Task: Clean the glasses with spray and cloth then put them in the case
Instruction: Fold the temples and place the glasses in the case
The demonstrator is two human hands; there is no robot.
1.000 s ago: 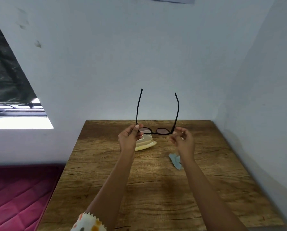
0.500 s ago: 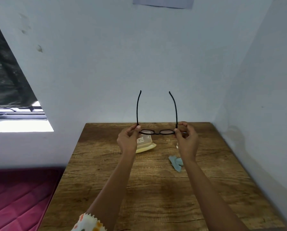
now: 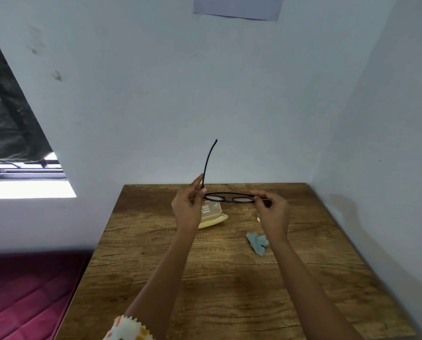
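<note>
Black-framed glasses hang in the air above the far part of the wooden table. My left hand pinches the left hinge, and that temple sticks up toward the wall. My right hand pinches the right end, where the temple lies folded flat along the frame. An open pale yellow case rests on the table behind my left hand. A crumpled light blue cloth lies below my right hand. A small clear bottle peeks out beside my right hand, mostly hidden.
The table stands in a corner, with white walls behind it and on the right. A red quilted mattress lies on the floor to the left. A window is at the far left.
The right temple, upright a second ago, has been folded down along the frame by my right hand. The left temple still points up. Both hands stayed at about the same spot.
</note>
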